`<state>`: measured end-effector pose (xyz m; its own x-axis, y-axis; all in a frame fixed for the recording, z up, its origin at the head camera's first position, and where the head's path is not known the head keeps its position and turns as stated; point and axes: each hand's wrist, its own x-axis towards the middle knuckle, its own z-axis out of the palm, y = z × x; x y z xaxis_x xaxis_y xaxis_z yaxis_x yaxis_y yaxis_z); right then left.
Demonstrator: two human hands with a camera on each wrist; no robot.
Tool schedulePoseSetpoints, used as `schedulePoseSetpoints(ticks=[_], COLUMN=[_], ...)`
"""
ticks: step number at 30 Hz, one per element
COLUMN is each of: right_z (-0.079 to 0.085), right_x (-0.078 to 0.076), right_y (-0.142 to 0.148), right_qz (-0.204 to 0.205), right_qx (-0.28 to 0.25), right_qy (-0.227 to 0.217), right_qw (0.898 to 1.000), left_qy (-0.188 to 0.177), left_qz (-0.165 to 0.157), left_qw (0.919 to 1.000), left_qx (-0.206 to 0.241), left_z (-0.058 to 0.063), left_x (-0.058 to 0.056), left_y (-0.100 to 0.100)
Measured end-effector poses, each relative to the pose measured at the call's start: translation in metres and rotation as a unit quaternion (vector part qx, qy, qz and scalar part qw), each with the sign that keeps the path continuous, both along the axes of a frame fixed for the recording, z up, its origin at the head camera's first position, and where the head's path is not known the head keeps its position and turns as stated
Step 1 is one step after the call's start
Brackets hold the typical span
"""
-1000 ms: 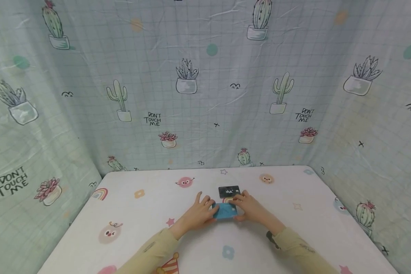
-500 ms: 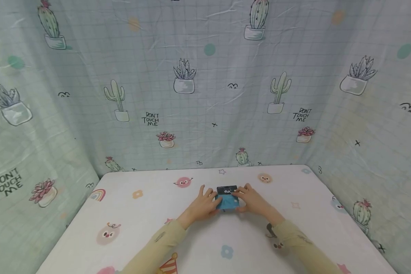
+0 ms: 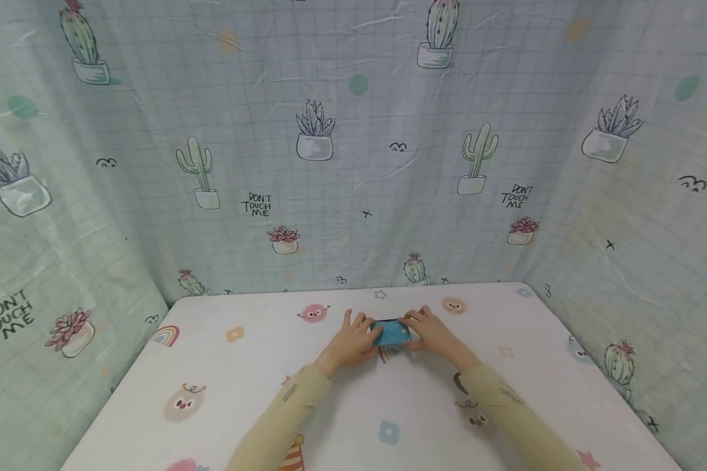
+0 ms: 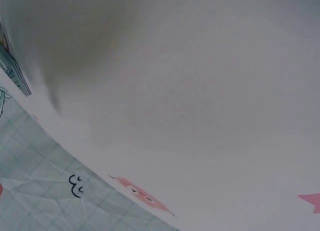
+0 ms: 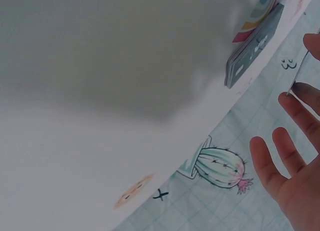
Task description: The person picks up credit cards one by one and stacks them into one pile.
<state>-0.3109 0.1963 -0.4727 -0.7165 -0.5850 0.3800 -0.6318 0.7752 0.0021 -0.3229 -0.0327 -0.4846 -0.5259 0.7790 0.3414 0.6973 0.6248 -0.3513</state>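
Observation:
A blue card (image 3: 393,332) is held level between both hands in the head view. My left hand (image 3: 351,343) pinches its left end and my right hand (image 3: 433,333) its right end. Fingers of the right hand (image 5: 295,166) also show in the right wrist view, gripping the thin edge of the card (image 5: 299,71), above the table. Below it a small stack of cards (image 5: 256,46) with a dark top lies on the table. Part of that stack (image 4: 16,73) shows at the left edge of the left wrist view. From the head view the blue card hides nearly all of it.
A white table (image 3: 330,418) with printed cartoon figures lies under the hands. Behind it and at both sides hangs a curtain (image 3: 353,131) printed with cacti. The table's far edge runs just beyond the stack.
Both hands have carried the blue card away from me, from in front of the dark card stack to over it. The stack's dark top, visible earlier, is now covered in the head view.

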Motion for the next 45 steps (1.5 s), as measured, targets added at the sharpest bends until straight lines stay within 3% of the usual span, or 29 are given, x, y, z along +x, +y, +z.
schedulePoseSetpoints(ticks=[4,11,16,29,36,45], right_z=[-0.003,-0.003,-0.002,-0.006,-0.015,-0.017], right_x=[-0.005,-0.01,-0.012,-0.022,-0.025,-0.024], right_y=[0.004,0.009,0.01,0.001,0.0,0.0], right_qz=[-0.006,-0.019,-0.023,-0.039,-0.044,-0.068], right_qx=[-0.002,-0.01,-0.014,0.007,0.038,0.062], right_qy=[-0.006,-0.024,-0.03,-0.05,-0.035,-0.074], right_qw=[1.0,0.999,0.999,0.998,0.998,0.993], left_qy=[-0.007,0.013,0.002,-0.026,-0.023,-0.041], left_qz=[0.004,0.004,0.016,0.084,0.089,0.111], left_qw=[1.0,0.9999,0.9998,0.9961,0.9956,0.9929], left_qx=[0.0,0.005,0.01,0.002,0.016,-0.005], left_z=[0.001,0.004,0.005,-0.004,-0.01,-0.02], left_x=[-0.005,-0.011,-0.014,-0.019,-0.018,-0.02], left_y=[0.004,0.009,0.011,0.011,0.013,0.018])
